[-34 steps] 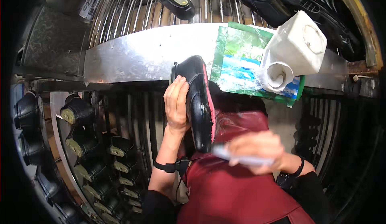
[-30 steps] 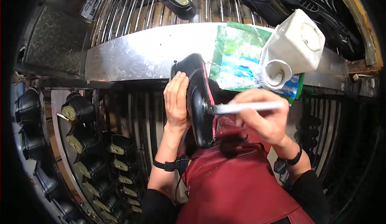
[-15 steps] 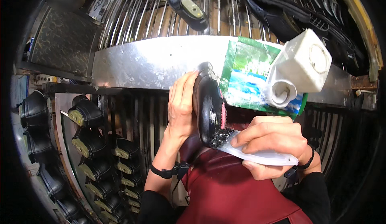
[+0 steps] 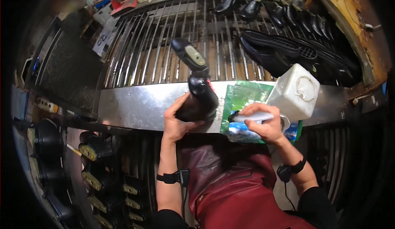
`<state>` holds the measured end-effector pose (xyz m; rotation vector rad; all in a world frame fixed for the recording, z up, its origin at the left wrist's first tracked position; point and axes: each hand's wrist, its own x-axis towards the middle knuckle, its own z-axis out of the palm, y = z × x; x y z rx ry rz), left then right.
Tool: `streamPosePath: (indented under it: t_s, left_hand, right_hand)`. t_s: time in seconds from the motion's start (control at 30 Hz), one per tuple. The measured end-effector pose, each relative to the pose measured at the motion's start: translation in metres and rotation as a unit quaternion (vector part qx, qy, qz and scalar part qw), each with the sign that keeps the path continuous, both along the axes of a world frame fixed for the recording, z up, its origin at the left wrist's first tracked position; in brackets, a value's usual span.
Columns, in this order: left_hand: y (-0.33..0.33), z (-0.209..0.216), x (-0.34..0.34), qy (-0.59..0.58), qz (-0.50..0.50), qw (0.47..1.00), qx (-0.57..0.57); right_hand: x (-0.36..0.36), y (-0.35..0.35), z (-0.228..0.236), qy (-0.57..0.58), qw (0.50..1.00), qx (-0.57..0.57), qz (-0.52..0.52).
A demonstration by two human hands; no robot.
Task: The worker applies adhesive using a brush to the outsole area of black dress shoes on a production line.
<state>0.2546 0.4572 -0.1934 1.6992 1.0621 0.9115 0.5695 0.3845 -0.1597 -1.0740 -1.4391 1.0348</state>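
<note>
A glossy black shoe upper [image 4: 201, 100], with a bit of pink at its edge, is gripped in my left hand [image 4: 177, 122] above the metal ledge. My right hand [image 4: 269, 126] has its fingers closed round a brush [image 4: 258, 117] with a pale handle and dark bristles. The brush is apart from the shoe, over a green and blue plastic sheet [image 4: 247, 92]. Just beyond my right hand a white plastic jug [image 4: 299, 90] lies on the sheet, its spout partly hidden by the hand.
Behind the bare metal ledge [image 4: 131, 105] runs a rack of metal rods [image 4: 152, 44]. On it lie a black shoe upper [image 4: 189, 54] and large black soles [image 4: 292, 50]. More black uppers [image 4: 251, 9] stand at the back. Several shoe uppers [image 4: 96, 146] hang at lower left.
My left hand has carried the shoe forward over the ledge and tilted it. The brush has come off the shoe and now is over the plastic sheet. The view has shifted, showing more of the rack.
</note>
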Motion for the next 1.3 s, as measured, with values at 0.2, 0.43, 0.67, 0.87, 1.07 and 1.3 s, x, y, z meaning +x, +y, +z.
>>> streamPosePath:
  t_s: [0.2,0.43,0.67,0.87,1.07,1.3]
  left_hand:
    - [-0.068,0.011,0.000,-0.262,0.143,0.950,-0.097]
    - [-0.138,-0.028,0.010,-0.268,0.131,0.933,-0.202]
    - [-0.156,-0.008,0.022,-0.198,0.060,0.957,-0.201]
    - [-0.157,0.008,0.023,-0.213,0.047,0.949,-0.228]
    - [-0.152,0.003,0.027,-0.346,0.039,0.884,-0.311]
    - [-0.145,-0.017,0.018,-0.394,0.036,0.864,-0.311]
  right_hand:
    - [0.021,-0.082,0.004,0.068,0.948,0.023,-0.309]
    - [0.022,-0.089,-0.042,-0.030,0.918,-0.034,-0.395]
    - [0.033,-0.088,-0.010,0.399,0.841,-0.177,-0.320]
    - [0.017,-0.057,0.018,0.430,0.873,-0.186,-0.137]
    - [-0.011,-0.092,0.022,0.218,0.969,-0.058,-0.097]
    - [-0.050,-0.132,0.034,0.089,0.995,0.043,0.030]
